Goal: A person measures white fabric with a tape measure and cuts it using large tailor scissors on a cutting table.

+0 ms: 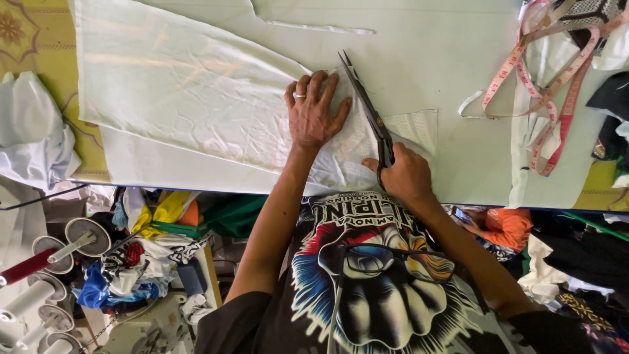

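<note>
Pale green table [458, 39] is carrying white cloth [196, 98], and two hands are working on it.

Left hand [313, 111] is lying flat with fingers spread, pressing the cloth near the table's front edge. Right hand [406, 174] is closing around the handles of black scissors [367, 105], whose blades are slightly apart over the cloth, just beside the left hand. A pink measuring tape [557, 78] is lying well apart at the right.

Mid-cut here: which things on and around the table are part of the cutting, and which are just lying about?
In use:
left hand, flat on the white fabric
right hand, holding the scissors
paper pattern piece beside the blades

Lying about:
measuring tape
white cloth bundle
thread spools
piled clothes below the table edge
</note>
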